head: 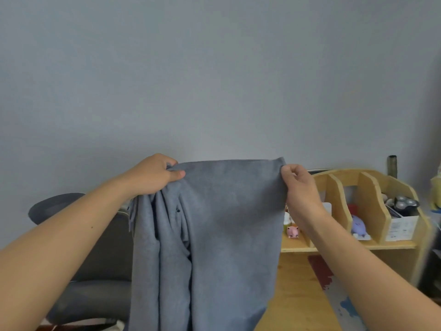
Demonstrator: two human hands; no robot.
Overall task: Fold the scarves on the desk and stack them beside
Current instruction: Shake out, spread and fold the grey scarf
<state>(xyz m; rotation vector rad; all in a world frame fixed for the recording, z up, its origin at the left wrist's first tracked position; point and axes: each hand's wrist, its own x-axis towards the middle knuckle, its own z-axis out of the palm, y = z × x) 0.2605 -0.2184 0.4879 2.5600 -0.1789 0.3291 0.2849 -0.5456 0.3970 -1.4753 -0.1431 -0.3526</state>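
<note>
A blue-grey scarf [222, 235] hangs in the air in front of the wall, held up by its top edge above the wooden desk [296, 295]. A grey chair [95, 271] stands behind it at left, a wooden organizer [367, 199] at right. The left hand [152, 175] clutches the bunched left corner; the right hand [301, 185] pinches the right corner. A small pink toy [292, 231] sits on the organizer's shelf.

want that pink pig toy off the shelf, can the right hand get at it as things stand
Probably not right now: the right hand is pinching the grey scarf's top corner. The pink pig toy sits just below that wrist, unblocked, so letting go first should free the way.
</note>
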